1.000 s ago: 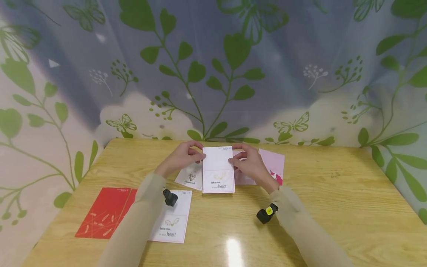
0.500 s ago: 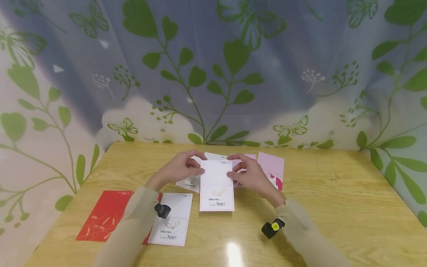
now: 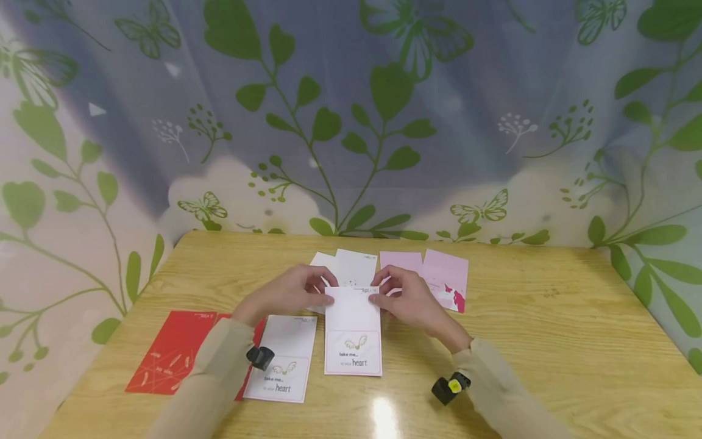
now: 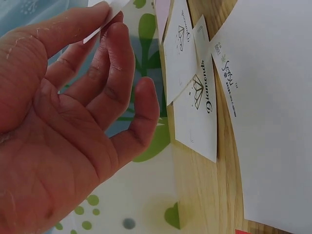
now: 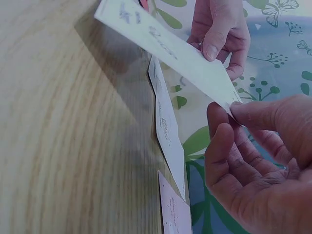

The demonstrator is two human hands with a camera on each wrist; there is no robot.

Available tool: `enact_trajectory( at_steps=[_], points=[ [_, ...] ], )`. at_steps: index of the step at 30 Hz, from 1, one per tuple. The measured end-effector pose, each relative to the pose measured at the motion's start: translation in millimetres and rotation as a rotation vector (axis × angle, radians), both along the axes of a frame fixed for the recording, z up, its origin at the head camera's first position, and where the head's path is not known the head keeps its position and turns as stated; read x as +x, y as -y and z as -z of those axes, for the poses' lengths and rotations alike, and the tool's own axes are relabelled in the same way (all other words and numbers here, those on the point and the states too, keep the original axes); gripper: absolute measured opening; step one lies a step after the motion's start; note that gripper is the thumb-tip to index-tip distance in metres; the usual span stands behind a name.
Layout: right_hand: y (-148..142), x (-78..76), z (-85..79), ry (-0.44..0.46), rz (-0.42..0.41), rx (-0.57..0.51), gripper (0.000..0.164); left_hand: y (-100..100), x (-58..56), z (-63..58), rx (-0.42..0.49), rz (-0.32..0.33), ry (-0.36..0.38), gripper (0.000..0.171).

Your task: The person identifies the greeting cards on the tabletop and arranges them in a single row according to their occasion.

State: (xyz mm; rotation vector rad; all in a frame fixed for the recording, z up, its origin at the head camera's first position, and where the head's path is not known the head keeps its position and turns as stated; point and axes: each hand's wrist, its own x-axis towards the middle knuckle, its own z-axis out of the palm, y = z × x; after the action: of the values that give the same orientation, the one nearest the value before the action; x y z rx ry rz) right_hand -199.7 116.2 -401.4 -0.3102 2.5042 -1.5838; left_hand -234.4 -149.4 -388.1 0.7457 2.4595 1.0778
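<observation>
Between my hands is a white greeting card [image 3: 353, 329] printed with golden wings and "take me... to your heart". My left hand [image 3: 290, 292] pinches its upper left edge between thumb and fingers. On the upper right edge, my right hand [image 3: 408, 299] does the same. The right wrist view shows the card [image 5: 170, 53] tilted and raised off the table, its lower end casting a shadow. A matching white card [image 3: 280, 360] lies on the table left of it. Behind the held card are white "Diamonds" cards [image 3: 356, 263], partly covered by my hands.
Two red cards [image 3: 172, 353] lie at the table's left, one mostly hidden under my left sleeve. Pink cards [image 3: 446, 274] lie behind my right hand. A patterned curtain [image 3: 351, 122] hangs along the back edge of the wooden table [image 3: 548, 341].
Both hands have drawn the held white card toward the body, away from the cards at the back. More of the white and pink cards behind it now shows.
</observation>
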Motion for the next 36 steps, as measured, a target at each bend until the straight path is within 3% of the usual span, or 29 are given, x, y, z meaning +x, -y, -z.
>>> enact_trajectory(
  at_steps=[8,17,26,36],
  points=[
    [-0.2,5.9,4.6,0.036,-0.094,-0.003,0.016,2.6,3.3,3.6,-0.026,0.038,0.002,0.016],
    [2.8,9.1,11.5,0.033,-0.173,0.053,0.015,0.3,7.5,10.3,-0.143,-0.024,0.012,0.008],
    [8.8,6.6,16.3,-0.056,-0.22,0.23,0.015,1.3,9.4,14.1,-0.211,-0.019,-0.076,0.007],
    [15.3,0.7,16.2,-0.109,-0.247,0.359,0.016,1.7,10.8,18.7,-0.237,-0.024,-0.1,0.005]
  ],
)
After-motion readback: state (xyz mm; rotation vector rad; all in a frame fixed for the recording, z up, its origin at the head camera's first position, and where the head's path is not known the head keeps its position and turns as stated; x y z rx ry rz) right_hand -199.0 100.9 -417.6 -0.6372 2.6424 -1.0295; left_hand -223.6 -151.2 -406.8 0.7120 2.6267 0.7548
